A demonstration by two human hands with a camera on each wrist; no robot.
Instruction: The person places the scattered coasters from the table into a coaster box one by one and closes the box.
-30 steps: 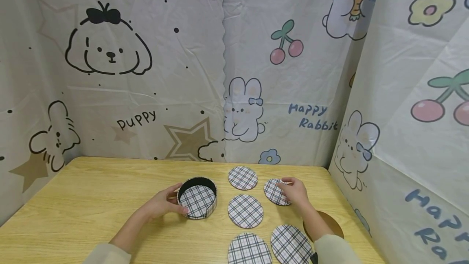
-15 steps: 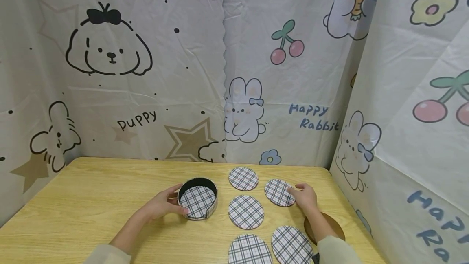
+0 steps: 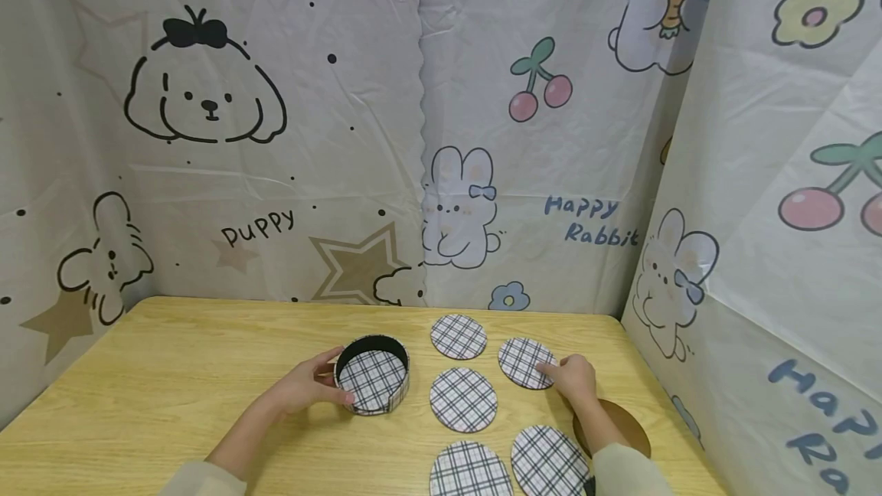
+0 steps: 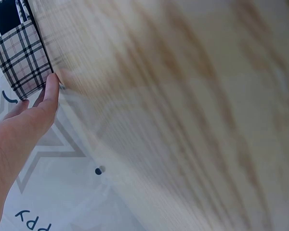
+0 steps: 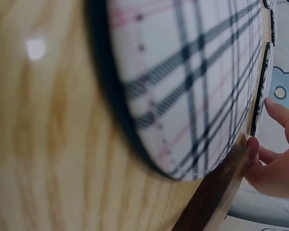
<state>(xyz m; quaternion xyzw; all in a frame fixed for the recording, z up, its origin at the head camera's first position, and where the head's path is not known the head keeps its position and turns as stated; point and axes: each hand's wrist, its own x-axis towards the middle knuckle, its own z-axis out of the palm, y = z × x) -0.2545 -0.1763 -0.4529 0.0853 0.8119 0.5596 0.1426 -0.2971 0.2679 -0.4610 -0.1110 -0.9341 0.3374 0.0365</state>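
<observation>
My left hand (image 3: 306, 383) grips the side of a round plaid coaster holder (image 3: 398, 396), thumb at its front rim. The holder has a black inside wall, and a plaid coaster (image 3: 372, 377) shows within it. In the left wrist view, fingers rest against the holder's plaid outer wall (image 4: 24, 60). At the back right, my right hand (image 3: 577, 380) pinches the right edge of a round black-and-white plaid coaster (image 3: 522, 358), with the thumb on top and the other fingers curled at the edge. That coaster lies flat on the wooden table (image 3: 227, 350).
More plaid coasters lie loose: one at the back (image 3: 458, 337), a coaster in the middle (image 3: 463, 399), a front coaster (image 3: 470, 473) and a front right coaster (image 3: 549, 461). A brown disc (image 3: 628, 427) lies under the right forearm. Printed cloth (image 3: 344, 136) hangs behind the table.
My right hand has shifted from over the back right coaster to its right edge, and its fingers have curled in. The left hand and the holder stay where they were.
</observation>
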